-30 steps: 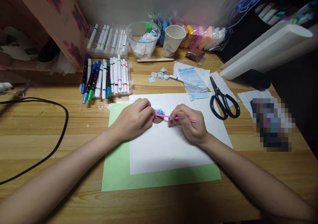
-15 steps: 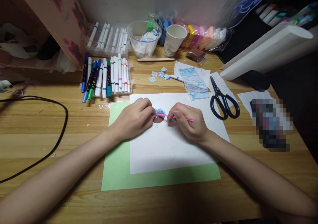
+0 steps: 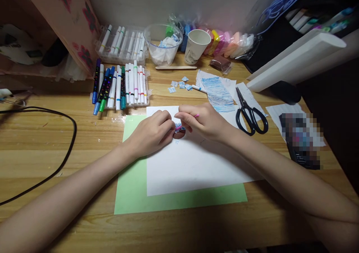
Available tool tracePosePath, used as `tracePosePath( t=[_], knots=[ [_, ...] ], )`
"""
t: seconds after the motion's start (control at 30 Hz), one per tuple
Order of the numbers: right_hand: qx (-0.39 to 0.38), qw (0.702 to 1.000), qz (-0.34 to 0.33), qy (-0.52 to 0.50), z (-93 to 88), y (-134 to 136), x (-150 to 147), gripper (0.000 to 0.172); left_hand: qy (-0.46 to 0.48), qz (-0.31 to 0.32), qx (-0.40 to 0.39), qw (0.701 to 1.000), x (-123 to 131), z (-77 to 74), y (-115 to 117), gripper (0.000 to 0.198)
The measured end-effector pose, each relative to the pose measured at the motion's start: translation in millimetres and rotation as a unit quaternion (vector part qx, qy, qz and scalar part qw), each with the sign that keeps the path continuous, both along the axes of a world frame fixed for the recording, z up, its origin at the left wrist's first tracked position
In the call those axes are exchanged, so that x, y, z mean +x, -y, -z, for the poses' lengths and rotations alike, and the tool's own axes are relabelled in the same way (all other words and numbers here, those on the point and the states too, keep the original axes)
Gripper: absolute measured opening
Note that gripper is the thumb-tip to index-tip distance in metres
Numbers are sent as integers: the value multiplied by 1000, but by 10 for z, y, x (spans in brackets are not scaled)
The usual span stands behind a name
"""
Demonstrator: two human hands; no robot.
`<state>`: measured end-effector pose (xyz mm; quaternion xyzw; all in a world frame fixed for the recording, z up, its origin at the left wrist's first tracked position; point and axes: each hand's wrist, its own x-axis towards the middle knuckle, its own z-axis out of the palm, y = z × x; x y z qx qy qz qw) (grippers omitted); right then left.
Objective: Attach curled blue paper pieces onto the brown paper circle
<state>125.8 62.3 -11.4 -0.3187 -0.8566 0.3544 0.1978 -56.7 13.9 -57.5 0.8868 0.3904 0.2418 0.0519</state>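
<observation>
My left hand (image 3: 151, 134) rests curled on the white sheet (image 3: 193, 163), its fingertips pinched beside a small brown clay disc (image 3: 179, 134) with blue paper bits on it. My right hand (image 3: 206, 122) is closed round a thin pink stick (image 3: 187, 121) whose tip points down-left onto the disc. The white sheet lies on a green sheet (image 3: 134, 193). What the left fingertips press on is hidden.
Marker trays (image 3: 120, 85) lie at the back left. A clear bowl (image 3: 162, 43), a paper cup (image 3: 196, 45), clay packs (image 3: 227, 42), a blue-scribbled paper (image 3: 217, 92) and black scissors (image 3: 249, 111) sit behind and to the right. A black cable (image 3: 56, 148) loops at the left. White foam board (image 3: 297, 58) at the right.
My right hand has moved up and left, over the disc, and the pink stick has swung from lying nearly level to pointing steeply down-left. The left hand has stayed put.
</observation>
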Motion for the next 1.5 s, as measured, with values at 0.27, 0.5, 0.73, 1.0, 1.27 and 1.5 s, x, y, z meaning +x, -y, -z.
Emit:
tracePosePath(
  t=[0.27, 0.5, 0.73, 1.0, 1.27, 1.5],
  knots=[
    [-40, 993, -24, 107, -113, 81, 113, 11, 25, -16, -22, 999, -14, -39, 3, 10],
    [-64, 994, 42, 83, -100, 165, 125, 7, 62, -55, -53, 995, -16, -68, 12, 10],
    [65, 987, 85, 121, -15, 225, 29, 22, 58, -63, -66, 994, -21, -75, 23, 12],
    [100, 987, 117, 50, -38, 295, 113, 21, 55, -62, -75, 994, -24, -78, 23, 14],
    [64, 987, 134, 64, 37, 364, 204, 21, 46, -66, -78, 994, -10, -65, 12, 15],
    [-1, 984, 178, 28, 130, 332, 140, 24, 43, -15, -50, 998, -37, -75, 27, 12]
  ],
)
